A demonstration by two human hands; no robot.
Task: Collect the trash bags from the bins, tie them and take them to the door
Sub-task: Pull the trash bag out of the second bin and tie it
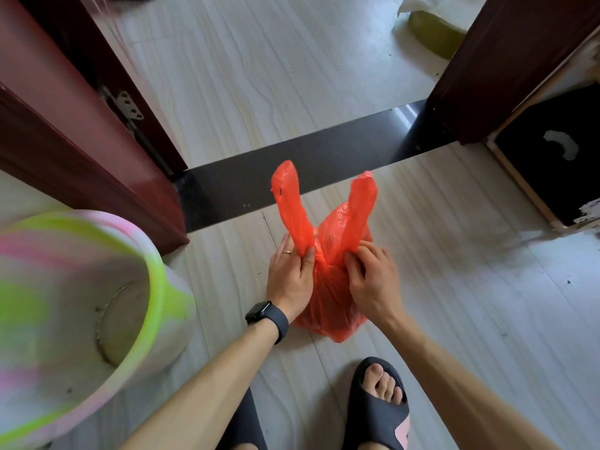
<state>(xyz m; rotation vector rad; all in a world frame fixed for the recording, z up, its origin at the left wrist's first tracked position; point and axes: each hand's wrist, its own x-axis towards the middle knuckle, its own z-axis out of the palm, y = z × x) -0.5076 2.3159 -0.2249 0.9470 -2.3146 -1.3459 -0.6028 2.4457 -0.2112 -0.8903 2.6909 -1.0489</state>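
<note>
An orange-red plastic trash bag (328,300) sits on the pale floor just inside a doorway. Its two handle loops stick upward. My left hand (290,276), with a dark watch on the wrist, pinches the base of the left handle. The base of the right handle is gripped by my right hand (373,274). The bag's neck is bunched between both hands. A bin (81,313) with pink, green and white swirls lies tilted at the left, with no bag inside.
A dark threshold strip (292,167) crosses the floor just beyond the bag. Dark red door frames stand at left (97,157) and right (487,66). A black box (552,164) sits at the right. My sandalled feet (380,404) are near the bottom.
</note>
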